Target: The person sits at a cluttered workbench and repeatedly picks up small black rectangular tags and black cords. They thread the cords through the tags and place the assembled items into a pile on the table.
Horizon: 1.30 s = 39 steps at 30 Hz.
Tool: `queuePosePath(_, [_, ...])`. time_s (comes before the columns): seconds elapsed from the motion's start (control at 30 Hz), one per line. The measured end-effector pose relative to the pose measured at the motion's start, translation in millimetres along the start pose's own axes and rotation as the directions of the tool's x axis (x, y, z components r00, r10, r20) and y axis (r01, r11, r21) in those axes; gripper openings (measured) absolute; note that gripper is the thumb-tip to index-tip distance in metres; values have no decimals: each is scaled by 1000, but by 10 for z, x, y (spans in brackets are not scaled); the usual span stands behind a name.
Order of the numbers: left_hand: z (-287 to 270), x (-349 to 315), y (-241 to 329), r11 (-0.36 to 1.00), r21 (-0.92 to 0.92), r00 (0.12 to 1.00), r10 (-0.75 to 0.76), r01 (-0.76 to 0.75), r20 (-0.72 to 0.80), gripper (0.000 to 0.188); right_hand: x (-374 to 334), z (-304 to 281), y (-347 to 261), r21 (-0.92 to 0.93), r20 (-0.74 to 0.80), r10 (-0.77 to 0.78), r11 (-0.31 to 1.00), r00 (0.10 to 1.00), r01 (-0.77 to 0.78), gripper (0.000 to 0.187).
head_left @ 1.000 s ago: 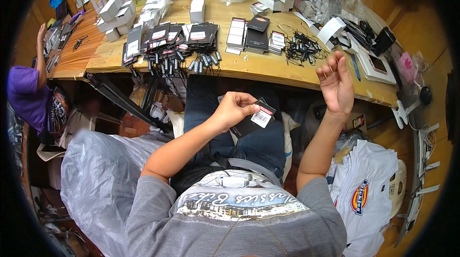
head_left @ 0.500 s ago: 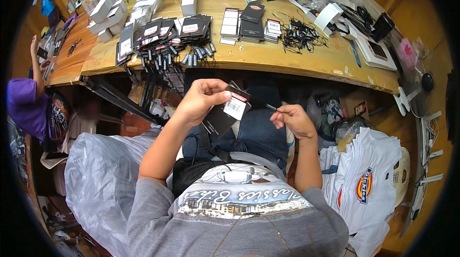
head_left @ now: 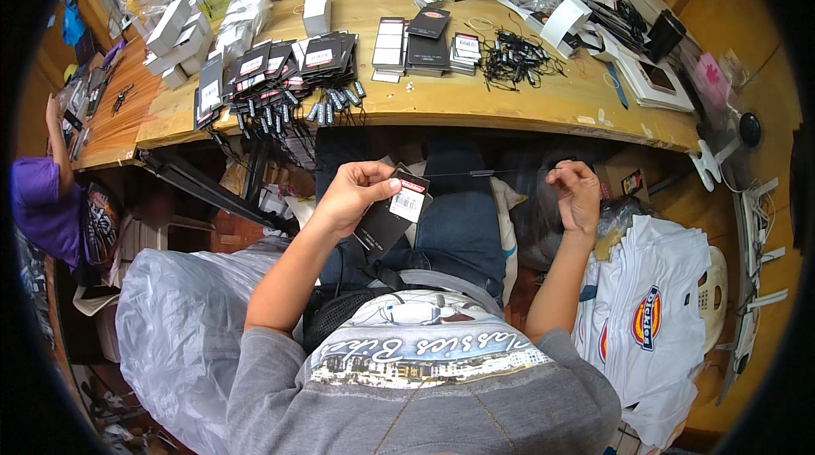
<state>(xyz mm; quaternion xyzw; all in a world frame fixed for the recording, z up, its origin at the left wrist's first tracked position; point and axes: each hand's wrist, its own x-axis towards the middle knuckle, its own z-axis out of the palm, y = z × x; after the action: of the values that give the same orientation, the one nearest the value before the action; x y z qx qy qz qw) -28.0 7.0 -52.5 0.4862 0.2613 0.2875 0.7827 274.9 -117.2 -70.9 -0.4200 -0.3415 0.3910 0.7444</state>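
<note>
Between the thumb and fingers of my left hand [head_left: 352,196] are black hang tags [head_left: 386,228], slightly fanned, with a white barcode label and red strip on one. From their top corner a thin dark string [head_left: 528,171] runs taut to the right over my lap. A small dark plastic seal [head_left: 481,173] sits along that string. My right hand [head_left: 579,199] is raised over my right side, its thumb and fingertips pinching the string's far end. Beyond my hands, on the table, lies a pile of black tags [head_left: 327,56] with strings and seals hanging over the edge.
On the wooden table [head_left: 543,107] are further tag stacks [head_left: 429,47], a tangle of black strings [head_left: 519,60], white boxes [head_left: 317,11] and a phone [head_left: 656,77]. White shirts [head_left: 649,328] are piled at my right, a plastic bag [head_left: 178,336] at my left. A person in purple [head_left: 47,200] sits far left.
My right hand has moved right and slightly up, drawing the string out straight from the tags. My left hand keeps its hold on the tags. The view has shifted a little.
</note>
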Motion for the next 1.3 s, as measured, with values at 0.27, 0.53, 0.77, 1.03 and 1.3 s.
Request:
queuePosePath(0.27, [153,134,-259,994,19,994,-110,109,24,10,162,415,-110,765,139,-45,639,989,-79,18])
queuePosePath(0.53, [73,291,-425,984,-148,995,-91,96,40,9,160,453,-186,779,131,-135,626,982,-17,8])
queuePosePath(0.77, [233,286,-288,963,-268,1000,28,-26,6,18,-42,840,139,-49,-69,-109,993,992,106,16])
queuePosePath(1.03, [374,285,-251,868,341,857,452,-359,-249,23,-178,1208,309,-309,59,78,950,995,-56,11])
queuePosePath(1.3, [424,184,-190,651,615,760,638,-444,-127,20,-169,1288,399,-366,72,92,929,993,-60,9])
